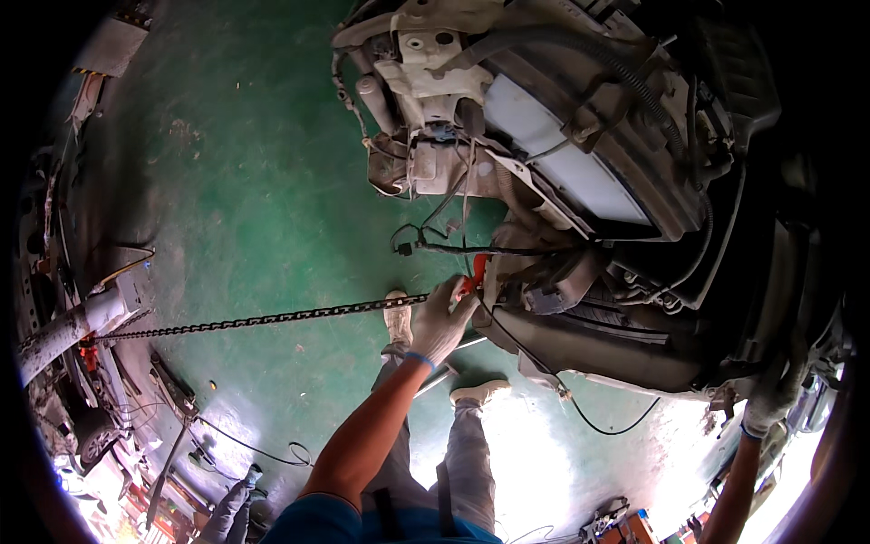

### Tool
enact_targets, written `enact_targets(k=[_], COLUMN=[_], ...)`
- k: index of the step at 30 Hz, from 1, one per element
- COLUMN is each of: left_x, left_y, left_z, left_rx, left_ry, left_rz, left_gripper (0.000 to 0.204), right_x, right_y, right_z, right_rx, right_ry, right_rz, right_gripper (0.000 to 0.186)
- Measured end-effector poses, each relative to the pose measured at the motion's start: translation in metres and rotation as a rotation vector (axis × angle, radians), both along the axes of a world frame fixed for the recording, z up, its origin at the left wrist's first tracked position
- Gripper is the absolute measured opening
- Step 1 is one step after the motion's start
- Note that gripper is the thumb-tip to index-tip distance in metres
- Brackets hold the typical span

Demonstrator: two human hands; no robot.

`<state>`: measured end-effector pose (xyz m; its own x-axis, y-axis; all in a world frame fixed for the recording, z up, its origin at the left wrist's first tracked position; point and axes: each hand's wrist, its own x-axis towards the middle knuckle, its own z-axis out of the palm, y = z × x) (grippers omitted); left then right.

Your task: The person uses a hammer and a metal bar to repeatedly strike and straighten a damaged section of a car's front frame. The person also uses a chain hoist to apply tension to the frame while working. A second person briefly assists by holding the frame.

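Observation:
A dark steel chain (pixel 263 319) runs taut from a post at the left across the green floor to the stripped front of a car (pixel 580 172). My left hand (pixel 441 322), in a grey glove with a blue cuff, is closed on the chain's end right by a red hook (pixel 474 272) at the car's front frame. Far to the lower right, my right hand (pixel 764 415), also gloved, grips the edge of the car's body. My shoes (pixel 397 317) stand on the floor just below the chain.
Loose black wires (pixel 426 238) and hoses hang from the car's bare front. A grey pulling post (pixel 68 328) stands at the left. A black cable (pixel 263 449) lies on the floor. Another person's legs (pixel 231 506) show at lower left, tools (pixel 616 524) at lower right.

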<state>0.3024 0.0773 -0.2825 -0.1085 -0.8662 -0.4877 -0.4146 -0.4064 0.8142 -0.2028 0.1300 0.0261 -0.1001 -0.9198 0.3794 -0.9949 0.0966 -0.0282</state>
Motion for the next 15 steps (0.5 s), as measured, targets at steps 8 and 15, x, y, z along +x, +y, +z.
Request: enact_targets(k=[8,15], left_x=[-0.075,-0.092], left_y=[-0.061,-0.072], left_z=[-0.044,-0.061], left_rx=[-0.166,-0.268], left_ry=[-0.155,-0.069], left_rz=[0.038,0.108], left_gripper=[0.072,0.075], right_x=[0.013,0.014], right_y=[-0.004,0.004], right_z=[0.005,0.01], right_rx=[0.01,0.05], right_ry=[-0.034,-0.017], right_rz=[-0.031,-0.068], right_gripper=[0.036,0.036])
